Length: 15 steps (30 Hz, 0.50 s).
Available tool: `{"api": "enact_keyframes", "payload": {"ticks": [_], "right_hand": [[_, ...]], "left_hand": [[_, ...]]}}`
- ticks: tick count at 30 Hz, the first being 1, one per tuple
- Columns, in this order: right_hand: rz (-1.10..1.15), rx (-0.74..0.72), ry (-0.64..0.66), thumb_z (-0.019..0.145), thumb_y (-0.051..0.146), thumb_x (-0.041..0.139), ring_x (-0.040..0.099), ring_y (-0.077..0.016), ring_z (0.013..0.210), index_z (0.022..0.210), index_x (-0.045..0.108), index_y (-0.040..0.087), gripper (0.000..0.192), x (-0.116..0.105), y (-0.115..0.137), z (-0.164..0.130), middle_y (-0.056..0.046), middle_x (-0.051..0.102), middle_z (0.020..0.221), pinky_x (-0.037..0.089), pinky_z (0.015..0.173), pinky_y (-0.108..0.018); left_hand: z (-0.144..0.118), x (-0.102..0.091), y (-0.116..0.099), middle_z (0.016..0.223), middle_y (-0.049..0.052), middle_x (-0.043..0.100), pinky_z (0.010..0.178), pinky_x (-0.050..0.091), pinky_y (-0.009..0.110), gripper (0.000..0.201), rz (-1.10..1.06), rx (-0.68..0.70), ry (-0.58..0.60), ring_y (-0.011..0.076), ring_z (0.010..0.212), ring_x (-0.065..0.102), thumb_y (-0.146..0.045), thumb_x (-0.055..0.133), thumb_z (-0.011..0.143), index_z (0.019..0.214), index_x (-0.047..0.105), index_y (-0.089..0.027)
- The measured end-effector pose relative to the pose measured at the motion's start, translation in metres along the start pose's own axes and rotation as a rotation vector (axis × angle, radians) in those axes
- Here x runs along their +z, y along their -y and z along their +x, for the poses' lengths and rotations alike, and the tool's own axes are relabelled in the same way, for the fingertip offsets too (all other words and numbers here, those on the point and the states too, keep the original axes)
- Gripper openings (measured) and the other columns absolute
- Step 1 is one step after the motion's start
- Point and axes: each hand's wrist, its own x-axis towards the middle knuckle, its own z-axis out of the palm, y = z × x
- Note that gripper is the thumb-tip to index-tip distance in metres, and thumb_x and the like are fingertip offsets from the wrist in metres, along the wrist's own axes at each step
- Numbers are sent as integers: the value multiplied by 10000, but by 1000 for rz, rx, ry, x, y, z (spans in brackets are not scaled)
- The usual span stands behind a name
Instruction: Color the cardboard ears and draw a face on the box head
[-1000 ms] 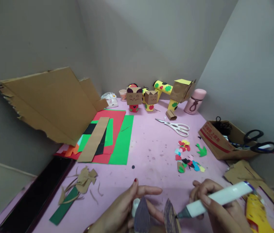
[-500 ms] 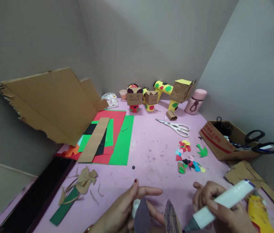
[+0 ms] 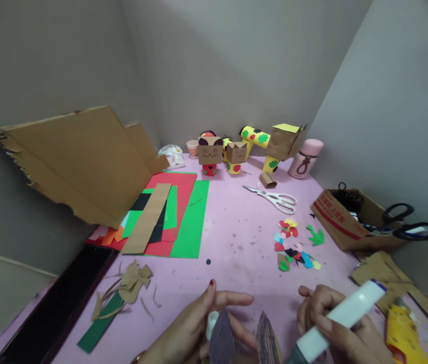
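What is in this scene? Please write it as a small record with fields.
left hand: the left hand holds a dark-coloured card piece and a small white cap
right hand: the right hand grips a white marker, tip pointing down toward a second card piece
surface: pink table
left side: coloured paper sheets, big cardboard
centre right: white scissors, small paper cutouts
back: box-head figures, pink flask
right edge: cardboard box with black scissors
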Motion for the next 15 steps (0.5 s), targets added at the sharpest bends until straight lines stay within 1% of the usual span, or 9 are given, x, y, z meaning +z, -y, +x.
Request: {"api": "enact_keyframes", "payload": {"ticks": [3, 7, 9, 11, 15], "right_hand": [[18, -12, -6, 823, 450, 659, 566, -132, 491, 686, 624, 284, 218, -1, -2, 1, 87, 680, 588, -24, 1159, -495], [15, -40, 13, 850, 415, 642, 587, -122, 504, 716, 632, 287, 185, -8, -7, 1, 88, 684, 618, -17, 1167, -458], [22, -41, 34, 866, 378, 632, 606, -118, 518, 728, 633, 286, 167, -12, -11, 1, 89, 687, 644, -5, 1173, -431], [46, -50, 16, 880, 346, 620, 614, -112, 532, 744, 625, 287, 148, -13, -13, 1, 91, 685, 667, 38, 1175, -387], [69, -122, -76, 892, 305, 608, 624, -112, 606, 766, 626, 290, 128, -13, -14, 3, 80, 683, 700, 177, 1137, -292]], "left_hand": [[-1, 1, 0, 780, 87, 782, 578, 443, 222, 611, -23, -14, -48, 164, 632, 691, -657, 397, 905, 1119, 676, -158], [-2, 1, -1, 780, 94, 780, 602, 453, 232, 614, -25, -21, -50, 181, 681, 704, -650, 389, 910, 1118, 679, -151], [-1, 1, -1, 781, 93, 781, 583, 446, 231, 613, -20, -24, -51, 175, 651, 696, -647, 381, 914, 1119, 679, -152], [-1, 0, 0, 775, 92, 781, 540, 420, 221, 618, -19, -29, -57, 162, 606, 681, -655, 374, 912, 1116, 680, -159], [1, -1, 0, 777, 99, 783, 490, 369, 197, 634, -26, -46, -62, 142, 575, 673, -669, 352, 911, 1118, 684, -170]]}}
